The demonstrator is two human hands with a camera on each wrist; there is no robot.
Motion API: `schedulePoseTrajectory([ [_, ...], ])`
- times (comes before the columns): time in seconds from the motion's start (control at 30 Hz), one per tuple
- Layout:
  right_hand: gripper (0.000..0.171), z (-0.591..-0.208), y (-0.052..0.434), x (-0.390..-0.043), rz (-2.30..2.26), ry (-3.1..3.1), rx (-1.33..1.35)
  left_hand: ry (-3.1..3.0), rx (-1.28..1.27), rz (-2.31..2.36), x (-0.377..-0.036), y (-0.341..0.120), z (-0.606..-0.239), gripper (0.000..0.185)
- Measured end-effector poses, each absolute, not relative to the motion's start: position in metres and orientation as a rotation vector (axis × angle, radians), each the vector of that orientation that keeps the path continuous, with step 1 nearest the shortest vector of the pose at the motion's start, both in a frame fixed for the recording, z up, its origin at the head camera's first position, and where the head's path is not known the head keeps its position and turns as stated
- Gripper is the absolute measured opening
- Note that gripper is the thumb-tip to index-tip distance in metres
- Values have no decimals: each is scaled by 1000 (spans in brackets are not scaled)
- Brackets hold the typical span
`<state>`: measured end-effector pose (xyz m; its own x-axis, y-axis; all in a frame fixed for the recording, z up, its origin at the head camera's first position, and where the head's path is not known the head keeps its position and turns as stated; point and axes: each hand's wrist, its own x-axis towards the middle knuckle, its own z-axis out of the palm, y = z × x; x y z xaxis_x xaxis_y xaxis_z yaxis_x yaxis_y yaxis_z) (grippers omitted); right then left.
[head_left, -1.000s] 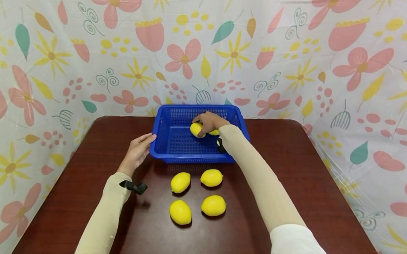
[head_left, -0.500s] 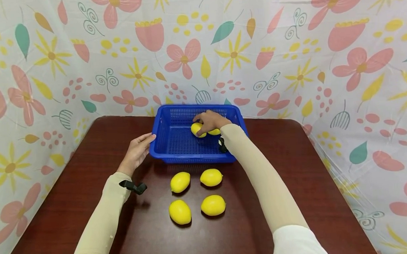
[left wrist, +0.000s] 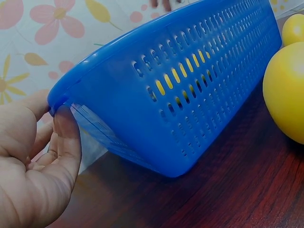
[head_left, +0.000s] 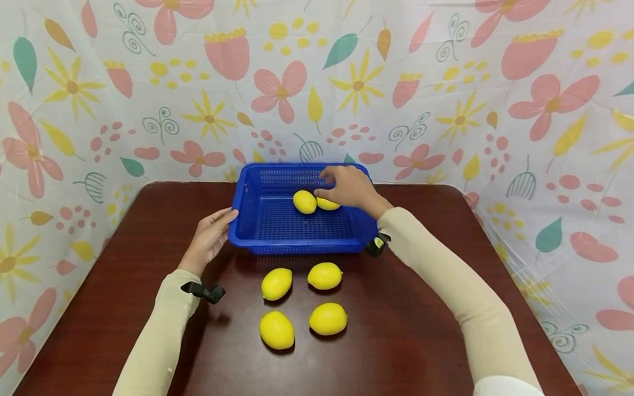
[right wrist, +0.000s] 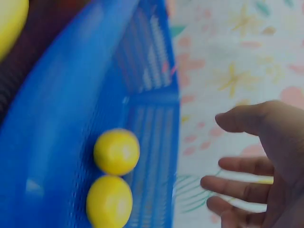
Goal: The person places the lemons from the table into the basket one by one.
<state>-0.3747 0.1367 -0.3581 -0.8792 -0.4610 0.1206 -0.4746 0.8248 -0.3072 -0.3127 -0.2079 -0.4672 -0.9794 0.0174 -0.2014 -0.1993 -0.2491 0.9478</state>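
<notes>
Yellow lemons [head_left: 301,300] before blue basket [head_left: 276,223]

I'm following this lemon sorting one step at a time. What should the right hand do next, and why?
Probably bring the right hand back toward the four lemons on the table, likely the nearest one. Its fingers are open and hold nothing, two lemons already lie in the blue basket, and the left hand steadies the basket's corner.

A dark reddish-brown tabletop [head_left: 431,310] is enclosed on three sides by white sheeting [head_left: 450,100] printed with pink and yellow flowers.
</notes>
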Motion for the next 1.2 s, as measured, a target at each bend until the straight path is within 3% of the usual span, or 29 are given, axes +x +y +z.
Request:
schedulePoseTrajectory([
  [0.27, 55, -356, 163, -301, 679, -2887, 703, 1833, -214, 2367, -313, -208, -470, 67],
  [0.7, 53, -364, 178, -235, 704, -2854, 755, 1825, -206, 2378, -313, -208, -468, 66],
  [1.2, 55, -431, 176, -177, 801, -2905, 864, 1810, -226, 2394, -312, -207, -468, 62],
])
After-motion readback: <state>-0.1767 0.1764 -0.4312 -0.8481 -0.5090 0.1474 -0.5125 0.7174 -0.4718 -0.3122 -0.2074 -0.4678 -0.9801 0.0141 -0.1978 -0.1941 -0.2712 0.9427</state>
